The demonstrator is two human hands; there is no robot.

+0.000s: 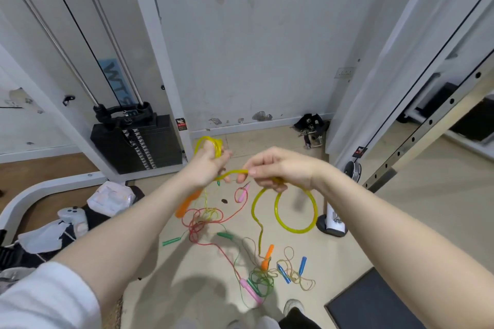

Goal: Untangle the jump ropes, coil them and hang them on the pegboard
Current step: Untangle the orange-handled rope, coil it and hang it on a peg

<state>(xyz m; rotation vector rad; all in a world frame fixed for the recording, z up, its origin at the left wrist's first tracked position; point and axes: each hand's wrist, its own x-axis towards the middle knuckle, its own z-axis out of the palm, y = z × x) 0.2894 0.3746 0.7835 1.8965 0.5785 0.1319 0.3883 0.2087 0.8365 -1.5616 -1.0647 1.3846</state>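
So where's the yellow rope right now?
In both hands, mid-frame: coiled in the left hand, pinched by the right hand, the yellow rope loops down towards the floor.

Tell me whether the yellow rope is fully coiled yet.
Partly coiled. The left hand holds a few loops of the yellow rope; the right hand feeds more, slack hanging below.

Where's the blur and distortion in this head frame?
Head view: motion blur on the right hand and the yellow rope loops under it; wide-angle bending bows the rack upright and wall edges; soft arm shadows on the floor; no harsh glare.
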